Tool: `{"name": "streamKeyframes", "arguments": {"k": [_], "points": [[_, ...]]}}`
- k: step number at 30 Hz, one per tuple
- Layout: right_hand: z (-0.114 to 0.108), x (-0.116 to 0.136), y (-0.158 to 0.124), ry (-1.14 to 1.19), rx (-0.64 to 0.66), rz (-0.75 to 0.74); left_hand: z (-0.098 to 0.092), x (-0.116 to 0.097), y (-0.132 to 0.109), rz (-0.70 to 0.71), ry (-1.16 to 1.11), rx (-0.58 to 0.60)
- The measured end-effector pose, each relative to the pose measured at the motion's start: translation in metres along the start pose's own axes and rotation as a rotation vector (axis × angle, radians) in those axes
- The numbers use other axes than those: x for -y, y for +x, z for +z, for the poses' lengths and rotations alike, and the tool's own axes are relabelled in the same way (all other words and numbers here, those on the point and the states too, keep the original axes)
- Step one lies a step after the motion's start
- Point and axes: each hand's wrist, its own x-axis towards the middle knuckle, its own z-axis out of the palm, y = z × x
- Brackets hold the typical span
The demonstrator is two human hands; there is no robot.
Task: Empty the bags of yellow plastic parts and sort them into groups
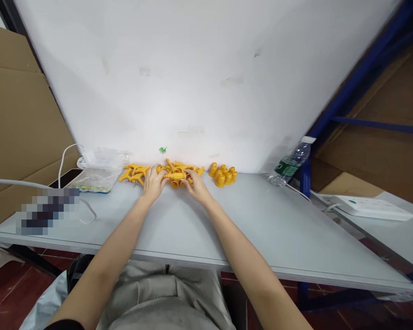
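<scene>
A white board (206, 78) fills the back of the view, standing tilted against the far edge of a pale grey table (268, 224). Brown cardboard (13, 119) rises at 9 o'clock from the hands, and a blue metal frame (361, 78) runs up at 2 o'clock. On a second surface at 3 o'clock lies a white power strip (368, 207).

At 10 o'clock from the hands sits a clear plastic bag (98, 176) with small greenish bits inside, and a white cable (66, 153) loops just beyond it. A water bottle with a green label (292, 161) leans against the board at 2 o'clock, well apart from the hands.

Along the foot of the board, at 12 o'clock, spreads a heap of yellow plastic parts (137, 172). Just beside it at 1 o'clock stands a cluster of yellow caps (223, 176).

Both bare forearms reach forward over the table. The left hand (154, 182) has its fingers curled on the left end of a yellow plastic fitting (175, 176). The right hand (197, 185) has its fingertips pinched on the right end. The fitting lies level between the two hands, at the near edge of the heap, at 3 o'clock from the left hand and 9 o'clock from the right. Whether it rests on the parts beneath or is lifted clear cannot be told.

A tiny green speck (163, 150) shows on the board at 12 o'clock above the heap.
</scene>
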Motion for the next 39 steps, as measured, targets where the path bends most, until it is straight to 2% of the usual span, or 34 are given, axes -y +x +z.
{"name": "streamKeyframes", "arguments": {"k": [4, 7, 10, 15, 19, 29, 34, 39], "points": [[0.001, 0.006, 0.002, -0.048, -0.013, -0.067, 0.000, 0.011, 0.000, -0.037, -0.063, 0.015], [0.000, 0.007, 0.002, -0.120, -0.028, -0.054, 0.001, 0.014, 0.001, -0.101, -0.091, 0.021], [-0.002, 0.006, 0.001, -0.149, -0.019, -0.035, 0.001, 0.015, 0.001, -0.099, -0.105, 0.013], [-0.003, 0.003, -0.002, -0.034, 0.050, 0.039, 0.001, 0.017, 0.001, -0.063, -0.106, 0.012], [-0.002, 0.002, 0.000, 0.035, 0.032, 0.081, 0.001, 0.017, 0.001, -0.049, -0.117, 0.023], [-0.010, 0.010, 0.006, -0.107, -0.006, -0.082, -0.001, 0.021, 0.005, -0.061, -0.204, 0.100], [-0.015, 0.013, 0.005, -0.182, 0.048, -0.068, -0.004, 0.023, 0.006, -0.029, -0.211, 0.157], [-0.015, 0.011, 0.002, -0.272, 0.146, -0.014, -0.003, 0.016, 0.003, -0.055, -0.099, 0.142]]}}
